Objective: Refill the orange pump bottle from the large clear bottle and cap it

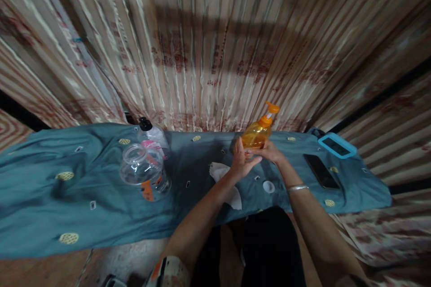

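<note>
The right hand (269,151) grasps an orange pump bottle (257,133) near the cloth's (101,215) far edge; the left hand (241,163), fingers straight and released, presses flat against the bottle's side.

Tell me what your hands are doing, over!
Right hand grips the orange pump bottle, tilted. Left hand open, palm against the bottle. White cloth lies just below; clear jar off left.

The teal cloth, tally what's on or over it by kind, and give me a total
Bottles: 2, the orange pump bottle in the right hand with the left hand beside it, and a black-capped bottle
Clear jars: 1
Phones: 2, one black, one in a blue case
White tissues: 1
Small white lids: 1
Total: 7
</note>
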### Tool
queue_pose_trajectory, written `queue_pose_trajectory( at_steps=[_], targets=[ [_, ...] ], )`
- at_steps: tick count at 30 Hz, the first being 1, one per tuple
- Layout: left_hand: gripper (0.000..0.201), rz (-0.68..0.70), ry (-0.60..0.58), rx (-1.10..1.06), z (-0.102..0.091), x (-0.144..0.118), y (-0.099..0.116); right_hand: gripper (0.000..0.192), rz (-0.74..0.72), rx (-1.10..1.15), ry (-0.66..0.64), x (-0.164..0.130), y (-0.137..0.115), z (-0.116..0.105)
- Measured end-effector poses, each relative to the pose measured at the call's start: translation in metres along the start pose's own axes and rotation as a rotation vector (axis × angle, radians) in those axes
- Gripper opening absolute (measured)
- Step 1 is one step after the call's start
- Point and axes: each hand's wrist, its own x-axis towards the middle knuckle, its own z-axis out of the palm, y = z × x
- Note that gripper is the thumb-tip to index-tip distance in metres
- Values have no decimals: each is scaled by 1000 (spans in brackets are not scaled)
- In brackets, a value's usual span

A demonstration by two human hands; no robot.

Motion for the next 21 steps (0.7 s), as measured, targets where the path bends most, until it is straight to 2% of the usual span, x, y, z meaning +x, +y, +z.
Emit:
queue_pose_trajectory(
  at_steps=[4,7,10,13,15,17,19,21],
  targets=[
    [110,6,3,-19,-9,-8,0,35,26,-19,2,4,2,3],
    [106,37,28,18,-23,-31,4,35,23,-55,57,1,5,9],
    [92,126,69,83,-48,-75,9,40,-5,-126,191,-15,12,15],
    [86,116,115,171,-85,-134,15,42,-4,-242,351,-47,22,23],
    [79,74,194,229,-112,-174,20,43,-13,-310,408,-72,28,32],
    [73,48,322,280,-139,-208,25,42,-45,-363,416,-98,29,47],
    [73,48,467,322,-162,-229,32,41,-78,-414,396,-117,25,66],
    [79,85,604,325,-182,-237,38,41,-118,-460,383,-129,20,87]
  ],
)
